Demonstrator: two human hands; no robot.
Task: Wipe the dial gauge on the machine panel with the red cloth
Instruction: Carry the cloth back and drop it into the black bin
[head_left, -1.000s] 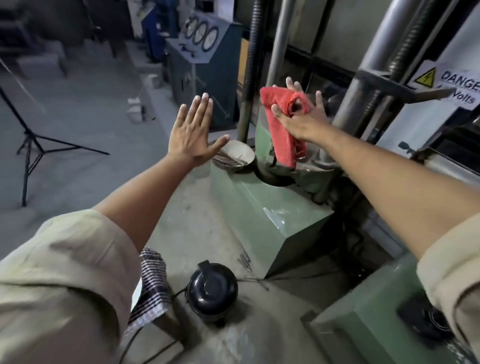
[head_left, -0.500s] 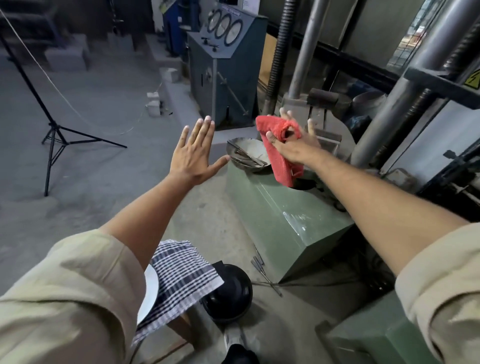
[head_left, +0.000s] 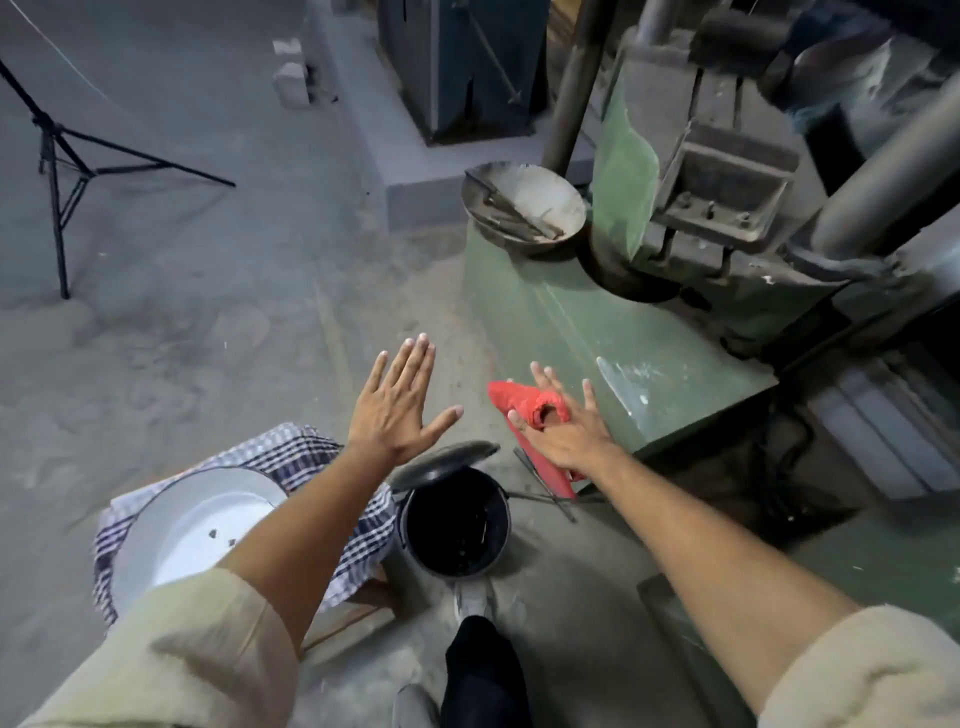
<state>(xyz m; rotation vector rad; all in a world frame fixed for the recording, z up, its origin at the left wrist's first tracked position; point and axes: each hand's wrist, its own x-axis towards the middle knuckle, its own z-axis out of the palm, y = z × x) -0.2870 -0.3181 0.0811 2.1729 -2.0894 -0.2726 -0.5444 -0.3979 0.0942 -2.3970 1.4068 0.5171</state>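
Note:
My right hand (head_left: 563, 434) holds the red cloth (head_left: 524, 410) between thumb and fingers, low beside the green machine base (head_left: 597, 332); the cloth hangs down past my wrist. To its left my left hand (head_left: 397, 410) is held flat with fingers spread, empty, above the floor. The dial gauges are out of the frame; only the lower body of the blue-grey panel cabinet (head_left: 462, 67) shows at the top.
An open black pedal bin (head_left: 457, 525) stands just below my hands, my foot on its pedal. A white basin (head_left: 192, 525) on a checked cloth (head_left: 306, 457) sits at lower left. A metal bowl (head_left: 524, 208) rests on the green base. A tripod (head_left: 57, 156) stands far left.
The view has tilted down, so the gauges left the frame. Both hands have dropped lower, the right one carrying the red cloth down beside the green base. The bin lid has opened.

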